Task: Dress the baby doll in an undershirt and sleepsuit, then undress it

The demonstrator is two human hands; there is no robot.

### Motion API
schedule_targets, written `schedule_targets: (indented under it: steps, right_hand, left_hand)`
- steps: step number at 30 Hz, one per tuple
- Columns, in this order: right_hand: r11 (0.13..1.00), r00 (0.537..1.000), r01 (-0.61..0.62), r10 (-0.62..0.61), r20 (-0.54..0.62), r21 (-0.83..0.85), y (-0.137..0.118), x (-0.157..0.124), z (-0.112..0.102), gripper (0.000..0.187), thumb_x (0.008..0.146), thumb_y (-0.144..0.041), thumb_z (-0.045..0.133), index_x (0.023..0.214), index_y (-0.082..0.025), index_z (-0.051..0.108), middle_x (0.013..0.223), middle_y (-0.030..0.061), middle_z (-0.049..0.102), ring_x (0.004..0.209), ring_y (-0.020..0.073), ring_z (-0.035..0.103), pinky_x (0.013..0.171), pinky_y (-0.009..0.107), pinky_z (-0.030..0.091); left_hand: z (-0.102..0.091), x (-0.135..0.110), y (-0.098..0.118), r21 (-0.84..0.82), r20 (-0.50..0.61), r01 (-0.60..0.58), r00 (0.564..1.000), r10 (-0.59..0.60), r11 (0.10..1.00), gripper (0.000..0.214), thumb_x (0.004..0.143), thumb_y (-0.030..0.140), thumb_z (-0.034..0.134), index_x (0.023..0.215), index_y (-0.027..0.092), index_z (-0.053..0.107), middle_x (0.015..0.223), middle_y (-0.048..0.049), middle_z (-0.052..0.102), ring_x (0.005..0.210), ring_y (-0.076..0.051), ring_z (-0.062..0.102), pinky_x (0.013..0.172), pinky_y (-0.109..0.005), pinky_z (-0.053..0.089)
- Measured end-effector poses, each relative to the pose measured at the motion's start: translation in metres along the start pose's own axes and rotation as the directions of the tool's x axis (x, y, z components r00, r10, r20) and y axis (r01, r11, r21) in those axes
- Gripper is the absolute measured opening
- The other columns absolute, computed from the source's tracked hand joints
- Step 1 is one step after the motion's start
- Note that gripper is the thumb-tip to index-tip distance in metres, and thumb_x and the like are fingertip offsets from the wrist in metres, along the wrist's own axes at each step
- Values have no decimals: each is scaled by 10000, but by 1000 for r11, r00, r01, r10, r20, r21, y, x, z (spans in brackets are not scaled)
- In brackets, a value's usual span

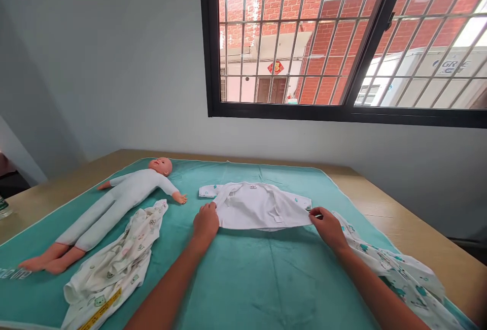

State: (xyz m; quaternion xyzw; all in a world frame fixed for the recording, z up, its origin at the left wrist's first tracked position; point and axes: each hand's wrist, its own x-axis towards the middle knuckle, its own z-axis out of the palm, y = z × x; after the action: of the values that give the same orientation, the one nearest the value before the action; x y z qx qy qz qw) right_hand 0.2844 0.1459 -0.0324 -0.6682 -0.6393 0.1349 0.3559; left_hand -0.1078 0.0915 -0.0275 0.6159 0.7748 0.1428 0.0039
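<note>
A small white baby top (251,208) with patterned sleeves lies spread on the teal cloth (243,279). My left hand (206,221) pinches its lower left corner, the fingers closed on the fabric. At the opposite lower corner, my right hand (327,226) grips the hem between thumb and fingers. The hem is drawn fairly straight between both hands. Close to my right forearm lies a crumpled white garment with green prints (403,269).
A baby doll (129,190) in a white body lies on its back at the left. Beside it is a cream printed garment (117,259) with a yellow strip (101,312). The wooden table (380,203) meets the wall below a barred window (281,109).
</note>
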Motion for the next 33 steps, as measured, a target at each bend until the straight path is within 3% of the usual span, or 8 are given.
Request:
schedule_targets:
  steps: [6,9,15,21,24,27,29,33]
  right_hand:
    - [972,987,149,-136,84,-184,21,-23,4,272,763,-329,406,903,-193,595,985,81,617,833,215,586,781,352,459]
    - [950,974,214,-191,122,-229,20,-37,13,306,835,-330,356,963,-200,602,1060,90,608,897,222,594,780,358,477]
    - [850,879,468,-422,222,-241,17,-47,25,421,918,-441,356,1144,-229,641,1307,74,568,1235,276,477,1041,443,376]
    - [863,887,446,-391,245,-238,27,-44,31,433,930,-484,337,1120,-261,656,1318,45,573,1186,272,531,1034,449,404]
    - [873,888,444,-399,228,-200,31,-43,30,430,917,-503,354,1095,-258,660,1286,52,595,1172,280,546,1023,453,425]
    - [908,905,399,-368,213,-127,33,-41,28,445,903,-525,371,1112,-249,650,1259,54,612,1164,270,563,1019,435,448]
    - [933,917,352,-328,226,-76,35,-39,26,446,896,-534,384,1139,-260,639,1261,42,613,1153,258,579,1000,412,473]
    - [964,929,266,-254,268,-10,43,-35,23,447,850,-574,432,1102,-287,663,1200,16,653,1100,266,618,941,393,519]
  left_hand:
    - [-4,-13,-3,4,-77,19,997,-19,1000,395,867,51,349,1178,190,549,1151,-98,582,1039,-210,553,767,-294,436]
    - [-6,-24,-12,70,-125,-30,991,39,997,419,860,37,357,1196,190,554,1156,-106,571,1036,-221,545,789,-315,446]
    - [-20,-57,-49,88,-233,-167,955,183,982,371,893,99,378,1180,207,586,1303,-88,547,1228,-236,470,957,-376,435]
    - [-58,-106,-108,46,-420,-139,896,145,989,320,930,223,358,1098,213,630,1283,-84,575,1222,-254,497,992,-419,440]
    - [-97,-117,-147,-34,-548,-8,836,-12,999,332,916,360,381,1071,189,620,1221,-114,598,1163,-287,538,959,-437,465]
    - [-127,-119,-180,-183,-530,156,816,-232,971,370,901,454,378,1083,213,593,1182,-91,615,1058,-266,600,862,-389,517]
    - [-128,-119,-194,-178,-465,215,842,-275,960,408,894,487,365,1120,222,578,1188,-87,615,1043,-267,608,825,-373,526]
    - [-95,-122,-212,20,-360,220,912,-198,975,536,875,495,356,1272,170,514,1308,-131,552,1223,-321,500,960,-432,453]
